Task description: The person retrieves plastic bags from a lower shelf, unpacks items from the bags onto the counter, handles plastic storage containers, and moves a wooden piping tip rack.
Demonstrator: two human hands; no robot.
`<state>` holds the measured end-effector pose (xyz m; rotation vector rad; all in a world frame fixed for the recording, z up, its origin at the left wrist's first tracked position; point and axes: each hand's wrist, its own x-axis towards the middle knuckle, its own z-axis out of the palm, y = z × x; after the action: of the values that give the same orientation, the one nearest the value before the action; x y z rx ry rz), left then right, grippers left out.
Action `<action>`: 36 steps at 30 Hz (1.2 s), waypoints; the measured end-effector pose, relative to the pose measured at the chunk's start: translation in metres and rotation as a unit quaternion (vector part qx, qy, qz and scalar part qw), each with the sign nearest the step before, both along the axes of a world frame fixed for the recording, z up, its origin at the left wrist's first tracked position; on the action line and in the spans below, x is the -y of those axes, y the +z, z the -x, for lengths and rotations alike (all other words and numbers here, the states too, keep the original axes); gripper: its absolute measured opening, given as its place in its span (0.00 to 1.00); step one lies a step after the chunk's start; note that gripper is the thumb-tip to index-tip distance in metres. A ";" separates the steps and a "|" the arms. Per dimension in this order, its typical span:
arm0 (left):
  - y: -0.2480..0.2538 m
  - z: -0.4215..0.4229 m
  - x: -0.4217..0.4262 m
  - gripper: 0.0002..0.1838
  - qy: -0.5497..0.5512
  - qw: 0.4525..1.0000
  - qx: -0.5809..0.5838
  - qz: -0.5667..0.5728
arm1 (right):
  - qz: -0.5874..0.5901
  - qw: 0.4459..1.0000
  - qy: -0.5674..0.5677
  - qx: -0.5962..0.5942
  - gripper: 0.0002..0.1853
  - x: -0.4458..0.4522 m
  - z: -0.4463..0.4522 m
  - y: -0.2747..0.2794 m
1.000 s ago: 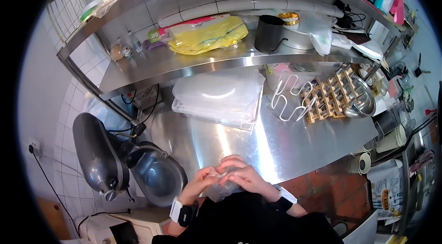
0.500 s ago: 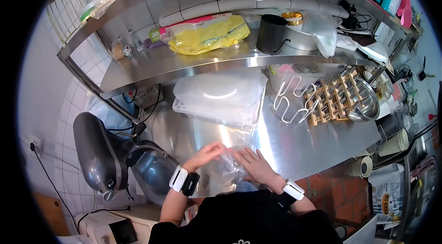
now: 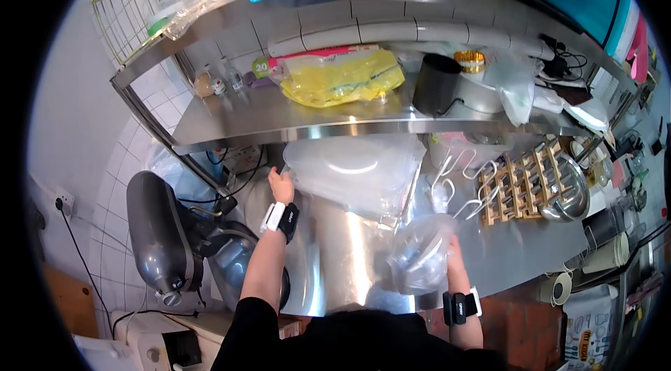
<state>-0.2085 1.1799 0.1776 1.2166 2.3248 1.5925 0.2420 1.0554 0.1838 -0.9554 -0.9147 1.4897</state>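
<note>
My right hand (image 3: pixel 454 251) grips a crumpled clear plastic bag (image 3: pixel 423 255) over the right part of the steel table (image 3: pixel 335 259); the bag hides most of its fingers. My left hand (image 3: pixel 282 185) is stretched forward beside the left edge of a stack of translucent plastic trays or lids (image 3: pixel 349 172). Its thumb and fingers are apart with nothing seen between them. Whether it touches the stack I cannot tell.
A dark stand mixer (image 3: pixel 155 238) stands at the left. White bent wire racks (image 3: pixel 454 182) and a wooden slatted rack (image 3: pixel 524 186) lie at the right, near a metal bowl (image 3: pixel 574 193). The overhead shelf (image 3: pixel 307 123) holds a yellow package (image 3: pixel 342 81) and a black cup (image 3: pixel 435 84).
My hands were together on the clear bag at the table's front. Now the left has let go and moved forward and left, while the right has carried the bag to the right.
</note>
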 end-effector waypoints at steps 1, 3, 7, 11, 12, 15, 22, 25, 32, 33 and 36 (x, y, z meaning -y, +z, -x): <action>-0.020 0.027 -0.018 0.23 -0.088 0.994 0.061 0.027 | -0.002 1.000 0.029 -0.010 0.10 -0.014 0.006 -0.007; -0.041 0.047 -0.040 0.25 -0.146 0.973 0.176 0.018 | 0.016 0.996 0.084 -0.026 0.12 -0.039 0.022 -0.002; -0.055 0.056 -0.046 0.19 -0.181 0.909 0.371 0.049 | 0.032 0.997 0.056 -0.042 0.14 -0.065 0.053 0.005; -0.048 0.038 -0.007 0.16 -0.183 0.924 0.336 0.015 | 0.007 0.995 0.079 0.065 0.14 -0.058 0.048 0.009; -0.038 0.030 0.009 0.16 -0.182 0.929 0.323 0.008 | 0.006 0.994 0.078 0.080 0.14 -0.053 0.046 0.020; -0.023 0.012 0.060 0.16 -0.129 0.983 0.091 0.095 | 0.011 0.992 0.093 0.079 0.15 -0.043 0.025 0.001; 0.023 -0.047 0.210 0.18 -0.135 0.961 0.170 0.173 | 0.072 0.994 0.028 -0.072 0.20 0.043 -0.012 0.074; 0.053 -0.042 0.212 0.21 -0.106 0.993 0.041 0.044 | 0.049 0.994 -0.002 -0.096 0.24 0.051 -0.002 0.106; 0.063 -0.048 0.169 0.22 -0.217 0.952 0.209 0.049 | -0.013 1.000 0.014 -0.021 0.25 0.040 0.030 0.121; 0.064 -0.050 0.167 0.23 -0.219 0.952 0.214 0.014 | -0.034 0.999 0.007 -0.001 0.25 0.042 0.031 0.126; 0.099 -0.065 0.175 0.24 -0.214 0.935 0.285 -0.006 | -0.085 0.995 -0.016 0.051 0.24 0.045 0.038 0.146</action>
<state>-0.1433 1.0046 0.2770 0.9927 1.5727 1.5329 0.2041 1.0099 0.3295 -0.9232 -1.0775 1.3213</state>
